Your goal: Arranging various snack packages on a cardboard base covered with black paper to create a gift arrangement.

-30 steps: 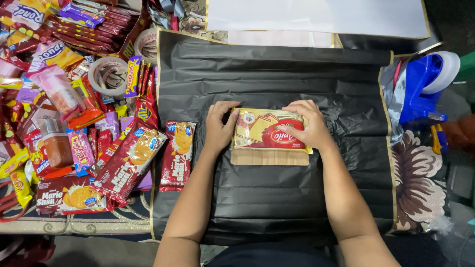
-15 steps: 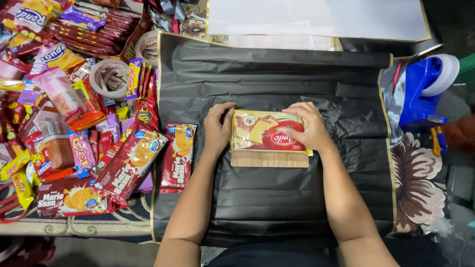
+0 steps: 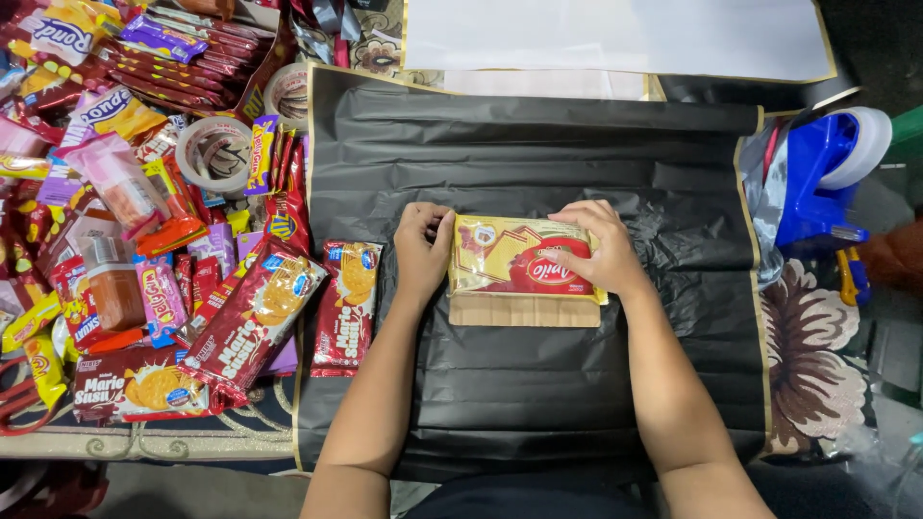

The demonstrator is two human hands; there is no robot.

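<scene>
**A:** Where does the work stand?

**B:** Early, I'd judge. A yellow and red biscuit packet (image 3: 524,267) lies on a flat brown cardboard piece (image 3: 524,309), and both sit near the middle of a black wrapping sheet (image 3: 577,163) spread flat on the desk. The sheet is not folded over anything yet; its edges all lie flat and open.

**A:** And the hands?

**B:** The left hand (image 3: 423,250) presses flat against the packet's left end, fingers curled lightly along the edge. The right hand (image 3: 596,255) rests on the packet's right part, fingers spread over the top, holding it down rather than lifting it. Neither hand grips anything else.

**A:** So what is done?

**B:** The sheet is laid out, and the packet is placed and squared on the cardboard. That is all the picture shows as finished.

**A:** What is left?

**B:** Plenty, it seems. A big heap of snack packets (image 3: 125,240) waits to the left, with one red biscuit packet (image 3: 346,308) just beside the left wrist on the sheet's edge. Two tape rolls (image 3: 213,154) lie untouched among them, and a blue tape dispenser (image 3: 822,178) stands off to the right, well apart from the hands.
</scene>
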